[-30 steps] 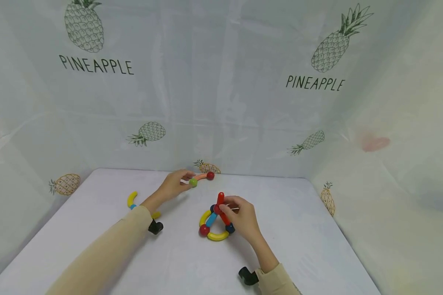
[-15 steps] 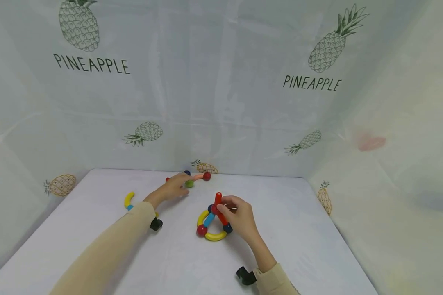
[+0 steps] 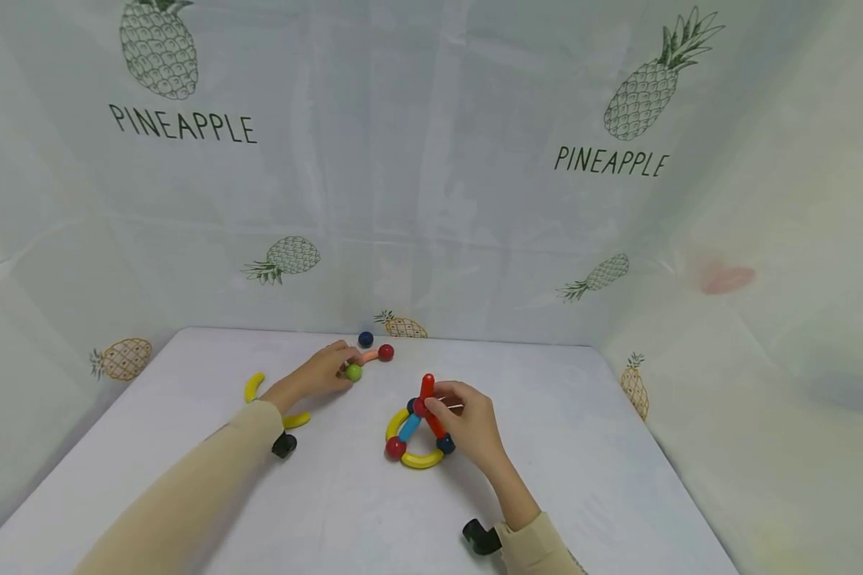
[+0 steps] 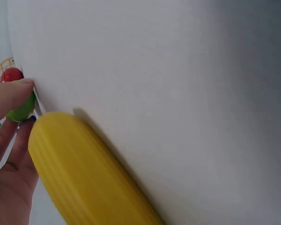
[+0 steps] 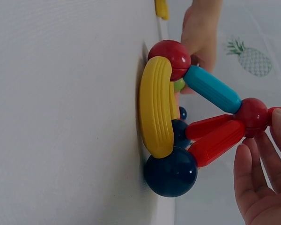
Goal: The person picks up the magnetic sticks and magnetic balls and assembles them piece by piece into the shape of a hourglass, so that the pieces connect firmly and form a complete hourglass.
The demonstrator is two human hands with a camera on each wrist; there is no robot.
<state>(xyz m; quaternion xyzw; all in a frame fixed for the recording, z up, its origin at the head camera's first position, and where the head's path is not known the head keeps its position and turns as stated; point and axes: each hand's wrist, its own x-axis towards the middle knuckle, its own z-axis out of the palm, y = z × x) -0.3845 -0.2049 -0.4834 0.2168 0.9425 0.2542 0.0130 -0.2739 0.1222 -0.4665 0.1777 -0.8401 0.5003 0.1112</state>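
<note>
My left hand [image 3: 323, 370], at the far side of the table, pinches a green ball [image 3: 354, 372] between thumb and fingers. A curved orange stick [image 3: 370, 356] runs from beside it to a red ball [image 3: 386, 352]. With thumb and fingertips, my right hand [image 3: 470, 423] holds the top red ball [image 5: 252, 113] of a standing figure of magnetic sticks and balls. Blue [image 5: 213, 89] and red sticks [image 5: 218, 142] slope from that ball to a base of curved yellow sticks [image 5: 156, 108], a lower red ball [image 5: 169, 57] and dark blue balls [image 5: 171, 172]. A red stick [image 3: 427, 385] points upward.
Near my left forearm lie curved yellow sticks [image 3: 255, 387], partly hidden by the sleeve. A dark blue ball [image 3: 366, 339] rests by the far table edge. Behind the white table [image 3: 582, 447] hangs a pineapple-print curtain [image 3: 431, 200].
My left hand reached over the orange stick, then drew back to the left and nearer, the green ball, stick and red ball coming along. The right hand stays on the figure.
</note>
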